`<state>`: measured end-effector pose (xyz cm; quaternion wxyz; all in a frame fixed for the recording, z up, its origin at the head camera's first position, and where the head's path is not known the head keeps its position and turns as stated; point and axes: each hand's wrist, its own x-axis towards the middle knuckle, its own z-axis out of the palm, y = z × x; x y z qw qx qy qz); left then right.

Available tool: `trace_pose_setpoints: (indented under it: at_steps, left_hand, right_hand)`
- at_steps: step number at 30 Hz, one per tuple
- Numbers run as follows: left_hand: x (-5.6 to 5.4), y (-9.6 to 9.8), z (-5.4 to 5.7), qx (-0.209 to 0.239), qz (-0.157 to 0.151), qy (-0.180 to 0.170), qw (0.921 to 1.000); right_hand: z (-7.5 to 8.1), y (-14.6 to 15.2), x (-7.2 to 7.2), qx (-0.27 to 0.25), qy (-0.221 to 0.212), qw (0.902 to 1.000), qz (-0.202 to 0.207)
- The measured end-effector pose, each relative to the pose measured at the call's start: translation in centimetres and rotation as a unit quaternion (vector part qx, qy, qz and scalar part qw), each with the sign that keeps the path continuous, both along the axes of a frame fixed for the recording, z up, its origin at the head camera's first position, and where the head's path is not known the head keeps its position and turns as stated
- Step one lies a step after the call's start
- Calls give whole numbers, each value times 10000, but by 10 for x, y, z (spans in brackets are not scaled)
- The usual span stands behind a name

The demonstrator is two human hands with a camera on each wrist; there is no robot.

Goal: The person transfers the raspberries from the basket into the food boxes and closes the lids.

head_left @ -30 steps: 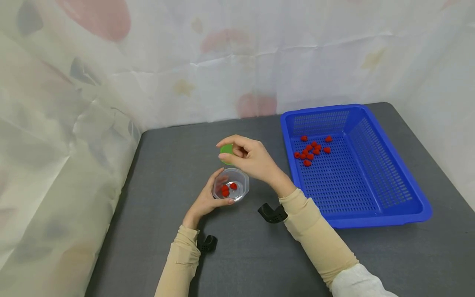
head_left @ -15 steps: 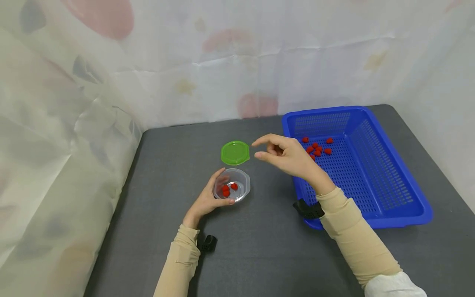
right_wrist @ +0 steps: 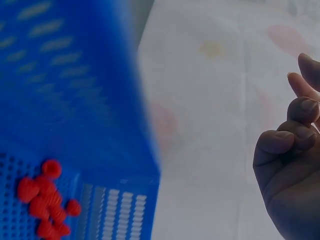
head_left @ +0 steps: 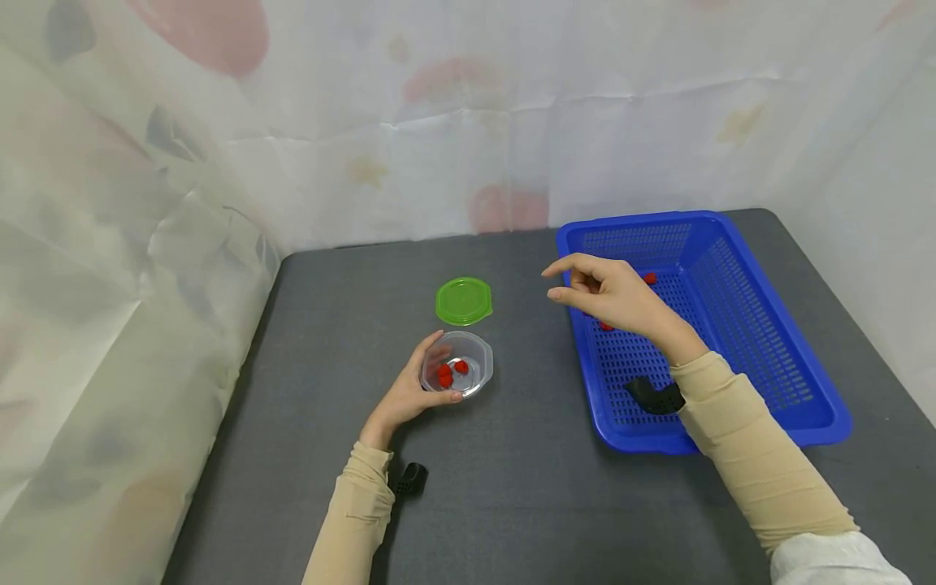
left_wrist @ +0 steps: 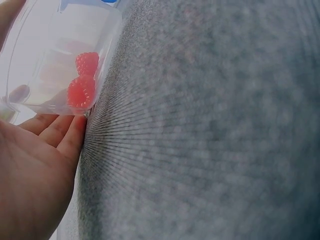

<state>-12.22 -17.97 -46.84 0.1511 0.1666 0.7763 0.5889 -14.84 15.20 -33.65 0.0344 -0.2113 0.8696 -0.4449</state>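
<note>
My left hand grips a clear plastic container on the grey table, fingers behind it and thumb at the near side. Inside lie 3 red raspberries; the left wrist view shows raspberries through the clear wall. Just behind the container, a green lid lies flat. My right hand is over the left edge of the blue basket, index finger and thumb apart with nothing between them. It hides most of the basket's raspberries in the head view; the right wrist view shows several raspberries there.
The basket has tall perforated walls and takes up the right side of the grey table. A patterned white sheet hangs behind the table and along its left side. Black wrist mounts stick out from both sleeves.
My right hand has let go of the green lid, which now lies flat, and has moved right to above the basket's edge. My left hand has stayed on the container.
</note>
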Motion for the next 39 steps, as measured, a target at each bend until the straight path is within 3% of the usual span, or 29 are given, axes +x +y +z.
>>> trace_pose_setpoints:
  at_steps: [8,15,22,30,39]
  left_hand:
    - [0,0,0,-44,35,35,10000]
    - [0,0,0,-46,57,-19,10000]
    - [1,-1,1,-102,76,19,9999]
    - [2,1,2,-118,69,-41,9999]
    - [3,1,4,-166,60,10,9998]
  right_hand:
    - [-11,25,-13,363,-295,9983,-333]
    - [-20,44,-25,659,-460,9960,-391]
    - [-39,61,-34,739,-846,9919,-589]
    - [-60,81,-45,1081,-1104,9864,-557]
    - [-73,96,-50,1414,-1315,9808,-265]
